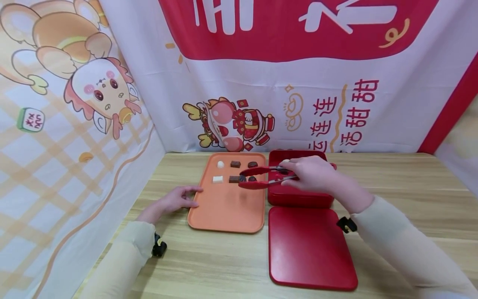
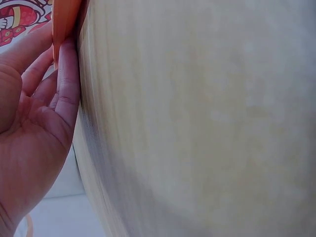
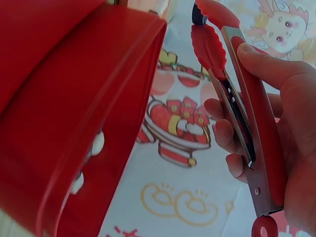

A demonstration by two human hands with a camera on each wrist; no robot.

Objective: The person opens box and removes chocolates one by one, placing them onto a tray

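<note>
My right hand point(image 1: 311, 172) grips red-handled tongs point(image 3: 256, 128) above the right part of an orange tray point(image 1: 224, 211). A dark chocolate piece point(image 3: 199, 17) sits between the tongs' red scalloped tips, held off the tray. On the tray lie several chocolates in two rows, among them a white block point(image 1: 218, 179), a white rounded piece point(image 1: 220, 164) and a brown block point(image 1: 235, 164). My left hand point(image 1: 179, 198) holds the tray's left edge, its fingers on both faces of the rim in the left wrist view.
Right of the tray stands an open red box point(image 1: 298, 199) with white pieces point(image 3: 98, 143) inside, partly hidden by my right hand. Its red lid point(image 1: 310, 249) lies flat in front. A printed cloth point(image 1: 231, 83) hangs behind the wooden table point(image 1: 209, 265).
</note>
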